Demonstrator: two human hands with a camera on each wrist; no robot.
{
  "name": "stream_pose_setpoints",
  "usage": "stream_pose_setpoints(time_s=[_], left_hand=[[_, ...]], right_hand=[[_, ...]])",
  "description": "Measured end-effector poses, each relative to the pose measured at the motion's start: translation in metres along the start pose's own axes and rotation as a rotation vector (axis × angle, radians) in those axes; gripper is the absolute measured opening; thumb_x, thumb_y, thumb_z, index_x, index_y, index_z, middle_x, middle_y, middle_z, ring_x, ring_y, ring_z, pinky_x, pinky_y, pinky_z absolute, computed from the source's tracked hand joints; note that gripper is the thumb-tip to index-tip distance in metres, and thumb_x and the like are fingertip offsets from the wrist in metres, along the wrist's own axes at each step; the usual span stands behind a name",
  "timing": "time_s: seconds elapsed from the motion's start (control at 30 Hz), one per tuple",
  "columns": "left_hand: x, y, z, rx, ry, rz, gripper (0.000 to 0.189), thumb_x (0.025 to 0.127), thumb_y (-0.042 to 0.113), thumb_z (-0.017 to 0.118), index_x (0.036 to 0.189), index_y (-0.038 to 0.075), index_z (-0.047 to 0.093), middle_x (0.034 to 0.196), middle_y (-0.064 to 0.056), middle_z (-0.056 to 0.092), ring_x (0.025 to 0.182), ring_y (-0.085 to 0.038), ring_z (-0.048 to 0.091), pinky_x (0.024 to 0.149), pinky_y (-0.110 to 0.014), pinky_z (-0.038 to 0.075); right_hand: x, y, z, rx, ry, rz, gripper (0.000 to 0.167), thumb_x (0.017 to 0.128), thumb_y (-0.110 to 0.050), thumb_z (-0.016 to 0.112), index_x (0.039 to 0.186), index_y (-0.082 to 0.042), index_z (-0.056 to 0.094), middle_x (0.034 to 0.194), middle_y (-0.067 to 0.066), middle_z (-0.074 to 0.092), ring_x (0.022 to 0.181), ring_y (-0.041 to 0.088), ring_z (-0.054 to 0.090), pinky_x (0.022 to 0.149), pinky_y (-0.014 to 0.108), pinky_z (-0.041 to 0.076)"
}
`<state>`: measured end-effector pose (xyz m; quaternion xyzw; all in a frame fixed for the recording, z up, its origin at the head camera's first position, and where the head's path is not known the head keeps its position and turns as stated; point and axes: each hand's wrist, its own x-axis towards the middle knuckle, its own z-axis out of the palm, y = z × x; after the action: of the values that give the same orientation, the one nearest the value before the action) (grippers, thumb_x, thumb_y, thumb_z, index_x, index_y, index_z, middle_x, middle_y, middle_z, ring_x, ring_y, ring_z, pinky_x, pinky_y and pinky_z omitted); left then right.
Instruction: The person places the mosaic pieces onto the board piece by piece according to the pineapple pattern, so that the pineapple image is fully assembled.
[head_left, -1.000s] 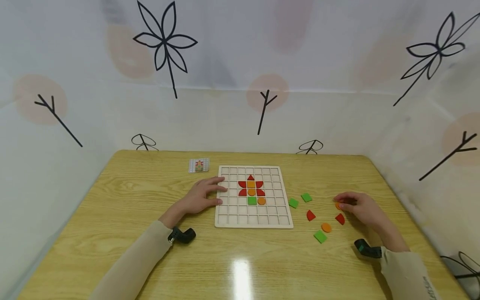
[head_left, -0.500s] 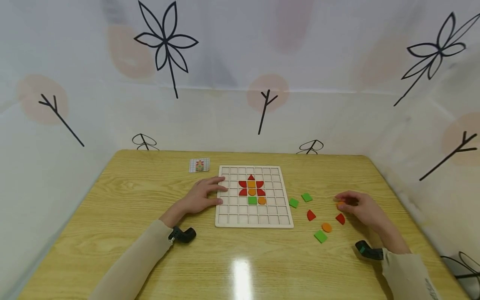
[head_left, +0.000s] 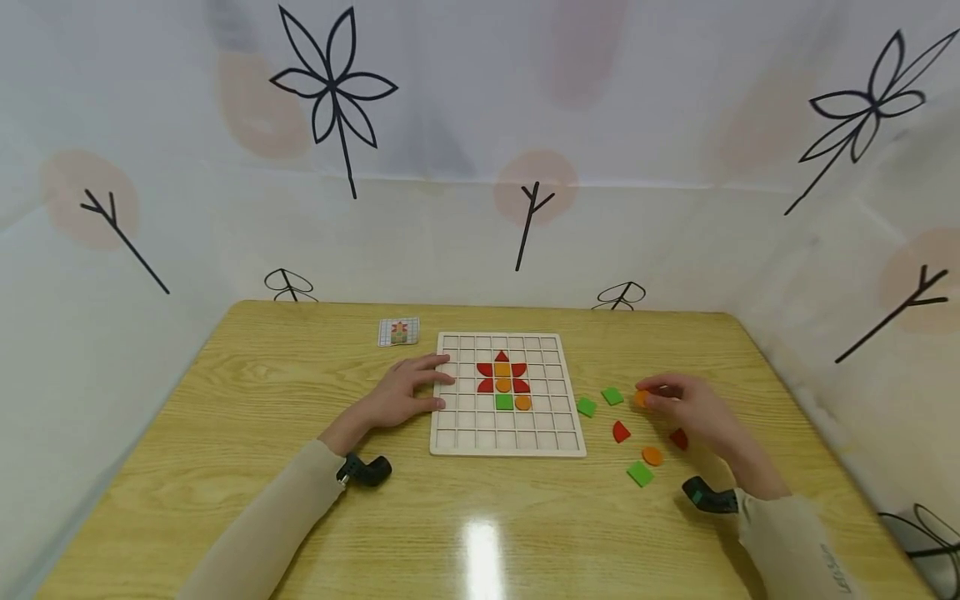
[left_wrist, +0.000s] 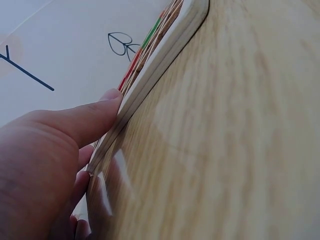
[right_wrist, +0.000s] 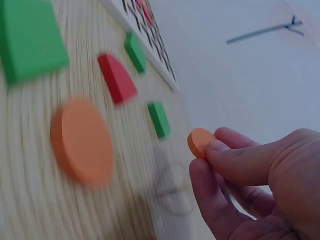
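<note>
A white cloth wall (head_left: 450,100) with black plant drawings stands behind the wood-grain bench (head_left: 360,533). Two beige sleeves (head_left: 277,521) extend over the bench from the near side. The square grid board (head_left: 465,425) lies flat at the middle of the bench. The left hand (head_left: 397,392) rests on the board's left edge, thumb on the rim; its grip is released, fingers extended. The right hand (head_left: 693,412) is to the right of the board; its grip pinches one orange disc (right_wrist: 200,142) between thumb and fingers. A small printed card (head_left: 399,331) lies beyond the left hand, near the board. In the grid, a red triangle (head_left: 502,356) tops an orange square (head_left: 502,369), a seated orange disc (head_left: 503,385) and a green square (head_left: 504,402), in that order. Red quarter pieces (head_left: 485,369) flank the two orange ones. A second seated disc (head_left: 522,403) adjoins the green square. Three loose green squares (head_left: 641,474), two loose red quarters (head_left: 621,432) and one loose orange disc (head_left: 652,456) lie between the board and the right hand or nearer the person.
</note>
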<state>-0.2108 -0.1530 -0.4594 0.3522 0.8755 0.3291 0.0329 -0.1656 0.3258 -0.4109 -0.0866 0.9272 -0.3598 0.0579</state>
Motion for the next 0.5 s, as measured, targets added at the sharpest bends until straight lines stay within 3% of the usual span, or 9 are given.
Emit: stream_pose_setpoints(time_s=[0.2,0.5], left_hand=[[0.0,0.0,0.001,0.008,-0.001,-0.001,0.038,0.096,0.027,0.069,0.13,0.013,0.067,0.157,-0.013,0.037,0.146,-0.033,0.029,0.114,-0.062,0.016],[-0.001,-0.003,0.001,0.013,-0.006,-0.001,0.039,0.096,0.029,0.069,0.131,0.015,0.066,0.157,-0.011,0.037,0.146,-0.032,0.028,0.114,-0.061,0.016]], right_hand=[[0.017,-0.029,0.029,0.096,-0.019,-0.065,0.026,0.098,-0.007,0.063,0.123,0.0,0.067,0.122,0.017,0.064,0.11,0.033,0.06,0.088,0.037,0.05],[0.043,-0.073,0.082,0.189,-0.078,-0.16,0.022,0.096,-0.004,0.065,0.116,-0.007,0.072,0.116,0.008,0.066,0.104,0.025,0.061,0.088,0.038,0.049]])
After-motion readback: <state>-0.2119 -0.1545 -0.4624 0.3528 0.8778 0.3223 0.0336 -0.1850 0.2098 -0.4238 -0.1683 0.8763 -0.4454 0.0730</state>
